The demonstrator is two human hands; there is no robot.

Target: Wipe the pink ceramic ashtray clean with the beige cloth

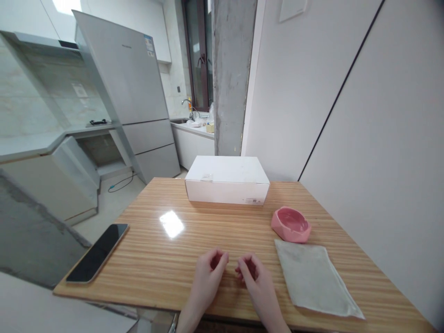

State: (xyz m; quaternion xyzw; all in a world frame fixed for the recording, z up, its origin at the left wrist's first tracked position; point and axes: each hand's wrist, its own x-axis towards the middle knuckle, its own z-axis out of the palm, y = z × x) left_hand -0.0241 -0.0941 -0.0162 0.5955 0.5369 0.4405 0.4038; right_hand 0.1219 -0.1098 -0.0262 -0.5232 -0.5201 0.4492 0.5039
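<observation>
Both hands rest near the front edge of the wood-grain table point(145, 259), side by side with a small gap between them. My left hand point(208, 270) is loosely curled, thumb against the fingers, and nothing shows in its hollow. Curled in much the same way, my right hand point(255, 275) also shows nothing inside. Just right of it lies a folded grey-green cloth point(314, 277). Behind the cloth stands a pink faceted bowl point(291, 226), its visible inside bare. A closed white box point(227, 180) sits at the table's far edge, beyond both hands.
A dark-screened phone point(99, 254) lies at the table's left edge. A white wall point(333, 115) runs along the right side. Past the table are a concrete pillar point(232, 78), a tall grey fridge point(135, 88) and a sink counter with a tap point(189, 106).
</observation>
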